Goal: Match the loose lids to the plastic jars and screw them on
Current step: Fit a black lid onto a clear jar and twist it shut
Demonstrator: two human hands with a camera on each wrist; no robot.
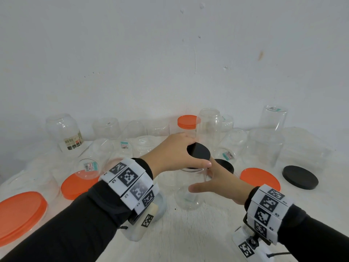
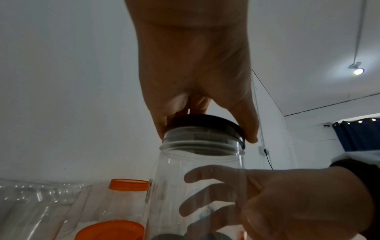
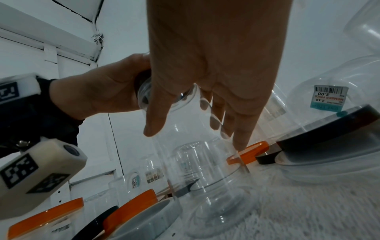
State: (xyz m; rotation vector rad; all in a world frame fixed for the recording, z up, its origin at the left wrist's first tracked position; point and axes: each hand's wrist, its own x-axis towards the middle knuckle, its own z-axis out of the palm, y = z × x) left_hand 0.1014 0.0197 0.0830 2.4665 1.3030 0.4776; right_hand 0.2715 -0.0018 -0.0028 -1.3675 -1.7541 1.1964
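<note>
Left hand (image 1: 170, 154) fast around black lid (image 1: 199, 151) atop clear jar (image 1: 187, 178), right hand (image 1: 221, 184) around jar body.

a person in long black sleeves, the left sleeve (image 1: 75, 214) and right sleeve (image 1: 321, 237) reaching the wrists. each wrist wears a band of white blocks printed with black-and-white square markers: the left wristband (image 1: 132, 182), and the right wristband (image 1: 268, 207) with blocks lettered r2 and r3. under each band sits a pale camera housing with another marker: the left camera housing (image 1: 145, 222) cream, the right camera housing (image 1: 249, 246) white, trailing a thin black cable (image 1: 279, 253). the left hand (image 1: 175, 154) and right hand (image 1: 221, 184) are bare.
</note>
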